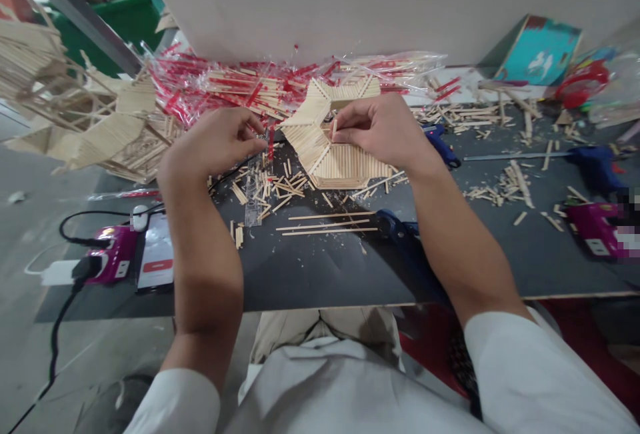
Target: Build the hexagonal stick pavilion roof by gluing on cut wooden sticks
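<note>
Your right hand [377, 131] pinches a stick [335, 129] at the middle of the model [345, 162], so align it squarely before pressing gently, and let your left hand [213, 141], beside the red strip [271, 143] left of the model, its grip impossible to tell, steady the model.

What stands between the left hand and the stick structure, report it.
A red strip shows between the left hand and the stick structure; whether it blocks the hand, I cannot tell.
</note>
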### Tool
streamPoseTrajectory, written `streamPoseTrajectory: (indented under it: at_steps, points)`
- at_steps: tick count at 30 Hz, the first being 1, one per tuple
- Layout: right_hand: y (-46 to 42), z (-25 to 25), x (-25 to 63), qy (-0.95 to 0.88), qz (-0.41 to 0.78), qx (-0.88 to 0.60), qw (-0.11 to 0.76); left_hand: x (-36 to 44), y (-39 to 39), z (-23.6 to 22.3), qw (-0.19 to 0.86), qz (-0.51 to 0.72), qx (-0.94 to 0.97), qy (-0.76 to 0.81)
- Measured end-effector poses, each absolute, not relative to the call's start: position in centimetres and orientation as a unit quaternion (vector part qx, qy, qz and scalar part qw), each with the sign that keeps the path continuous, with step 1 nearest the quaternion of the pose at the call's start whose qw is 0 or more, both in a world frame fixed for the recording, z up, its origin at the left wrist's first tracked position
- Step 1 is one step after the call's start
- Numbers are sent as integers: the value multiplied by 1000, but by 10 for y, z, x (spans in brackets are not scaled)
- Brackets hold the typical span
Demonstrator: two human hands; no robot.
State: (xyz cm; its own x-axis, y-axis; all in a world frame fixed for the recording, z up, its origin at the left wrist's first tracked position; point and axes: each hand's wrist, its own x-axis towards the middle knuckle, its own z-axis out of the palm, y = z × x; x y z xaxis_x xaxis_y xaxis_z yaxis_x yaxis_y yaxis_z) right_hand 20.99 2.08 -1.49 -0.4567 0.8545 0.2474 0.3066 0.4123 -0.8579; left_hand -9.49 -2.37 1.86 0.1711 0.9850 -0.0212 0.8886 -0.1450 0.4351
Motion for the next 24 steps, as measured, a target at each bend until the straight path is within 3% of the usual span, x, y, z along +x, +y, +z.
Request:
streamPoseTrajectory:
  at_steps: [14, 24]
  points:
    - [22, -14, 211, -762, 397, -368, 356, -51, -87, 55, 144, 121, 820, 541]
    - [33, -12, 209, -756, 441, -358, 325, 6, -147, -65, 88, 29, 891, 445]
